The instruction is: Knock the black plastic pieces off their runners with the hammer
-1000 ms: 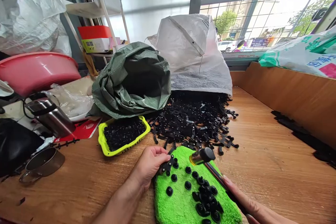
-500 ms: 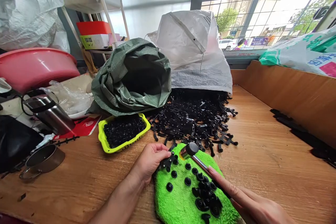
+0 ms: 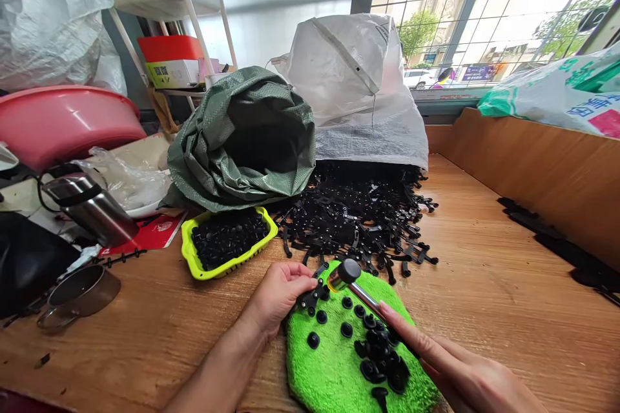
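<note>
At the upper left edge of a green fuzzy pad (image 3: 314,374), my left hand (image 3: 277,293) pinches a black plastic bracket (image 3: 310,300) with small studs. My right hand (image 3: 450,361) grips a small mallet (image 3: 361,290) by its handle, the index finger stretched along the shaft. The mallet's dark round head is just right of the bracket; whether they touch I cannot tell. Several black round caps with stems (image 3: 346,330) stand singly on the pad, and more lie heaped (image 3: 380,355) on its right part.
Behind the pad spreads a pile of black plastic pieces (image 3: 349,219), spilling from a white woven sack (image 3: 358,90). A yellow-green basket (image 3: 203,271) of black caps sits left, before an open green sack (image 3: 188,161). Further left are a metal mug (image 3: 82,300) and a steel flask (image 3: 97,213).
The mallet's head has shifted slightly left, nearer the bracket. The bracket looks slightly tilted compared with before. Both hands keep their grips.
</note>
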Motion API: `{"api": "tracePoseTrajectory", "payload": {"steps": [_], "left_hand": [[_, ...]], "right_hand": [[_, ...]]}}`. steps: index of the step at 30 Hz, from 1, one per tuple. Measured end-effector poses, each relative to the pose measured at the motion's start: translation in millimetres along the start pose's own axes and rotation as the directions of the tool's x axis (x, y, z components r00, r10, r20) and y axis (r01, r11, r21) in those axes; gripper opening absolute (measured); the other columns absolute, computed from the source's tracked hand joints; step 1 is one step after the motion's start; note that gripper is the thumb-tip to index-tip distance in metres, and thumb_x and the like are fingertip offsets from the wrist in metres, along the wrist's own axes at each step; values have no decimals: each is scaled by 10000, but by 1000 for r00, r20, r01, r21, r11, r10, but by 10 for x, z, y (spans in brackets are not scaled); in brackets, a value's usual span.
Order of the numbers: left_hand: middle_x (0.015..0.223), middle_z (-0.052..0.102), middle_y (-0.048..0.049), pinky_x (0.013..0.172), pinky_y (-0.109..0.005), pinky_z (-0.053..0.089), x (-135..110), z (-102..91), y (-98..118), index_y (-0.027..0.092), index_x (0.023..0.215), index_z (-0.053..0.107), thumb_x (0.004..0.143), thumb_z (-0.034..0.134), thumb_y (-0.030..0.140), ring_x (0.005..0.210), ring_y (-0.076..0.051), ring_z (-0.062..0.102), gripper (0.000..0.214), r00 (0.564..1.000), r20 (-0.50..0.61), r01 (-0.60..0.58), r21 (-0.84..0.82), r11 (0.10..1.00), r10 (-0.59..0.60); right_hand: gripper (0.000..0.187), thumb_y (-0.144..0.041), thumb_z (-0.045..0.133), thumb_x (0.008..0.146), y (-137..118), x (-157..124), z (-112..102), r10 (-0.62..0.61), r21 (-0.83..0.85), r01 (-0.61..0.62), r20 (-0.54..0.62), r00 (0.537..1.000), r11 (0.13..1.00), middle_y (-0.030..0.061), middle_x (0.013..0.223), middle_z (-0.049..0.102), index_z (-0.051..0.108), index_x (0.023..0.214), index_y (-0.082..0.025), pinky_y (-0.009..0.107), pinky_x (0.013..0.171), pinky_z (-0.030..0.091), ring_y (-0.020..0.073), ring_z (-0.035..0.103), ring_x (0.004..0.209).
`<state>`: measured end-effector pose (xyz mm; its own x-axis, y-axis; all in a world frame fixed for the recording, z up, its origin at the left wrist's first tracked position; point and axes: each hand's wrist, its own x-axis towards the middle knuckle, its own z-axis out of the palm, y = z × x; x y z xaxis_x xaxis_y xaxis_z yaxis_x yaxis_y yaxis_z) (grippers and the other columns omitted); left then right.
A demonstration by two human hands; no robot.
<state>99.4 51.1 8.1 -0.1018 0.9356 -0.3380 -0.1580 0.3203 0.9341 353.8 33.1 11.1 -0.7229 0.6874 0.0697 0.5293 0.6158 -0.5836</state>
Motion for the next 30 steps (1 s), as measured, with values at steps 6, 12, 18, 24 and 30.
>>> {"api": "tracePoseTrajectory", "payload": {"steps": [6,12,18,24,30], "left_hand": [[486,559,33,460,-176,261,20,-9,-9,136,555,546,484,664,201,436,-56,414,152,1000,-4,-28,-11,1000,28],[466,534,46,450,-164,258,38,-4,-28,144,557,509,480,648,202,422,-47,399,169,999,-3,-51,-20,999,51],[460,513,57,439,-156,262,48,6,-23,155,564,474,485,637,209,418,-46,398,189,999,-13,-52,-19,998,51],[452,509,53,424,-154,241,54,-4,-15,154,544,473,490,624,190,408,-46,392,164,999,-14,-47,-4,999,47],[434,484,62,420,-152,230,60,-21,-20,150,536,478,490,607,192,403,-41,372,143,999,-9,-48,31,998,49]], "right_hand": [[594,-127,283,906,-84,33,-92,-72,-94,72,2,997,993,-56,1362,390,93,1425,-345,291,964,358,181,419,1180],[608,-121,325,847,-170,76,-95,-128,-130,110,-136,982,985,2,1190,573,218,1410,-325,275,759,532,245,574,997],[554,-118,221,913,-126,70,-102,-101,-151,78,-146,984,985,5,1382,366,127,1428,-301,322,931,413,213,413,1184],[567,-123,203,900,-155,106,-143,-51,-156,42,-58,997,987,-26,1151,598,160,1410,-368,327,763,527,201,603,963],[576,-93,260,875,-211,123,-176,-36,-181,20,-86,996,983,12,968,674,241,1400,-328,306,702,532,212,653,811]]}}
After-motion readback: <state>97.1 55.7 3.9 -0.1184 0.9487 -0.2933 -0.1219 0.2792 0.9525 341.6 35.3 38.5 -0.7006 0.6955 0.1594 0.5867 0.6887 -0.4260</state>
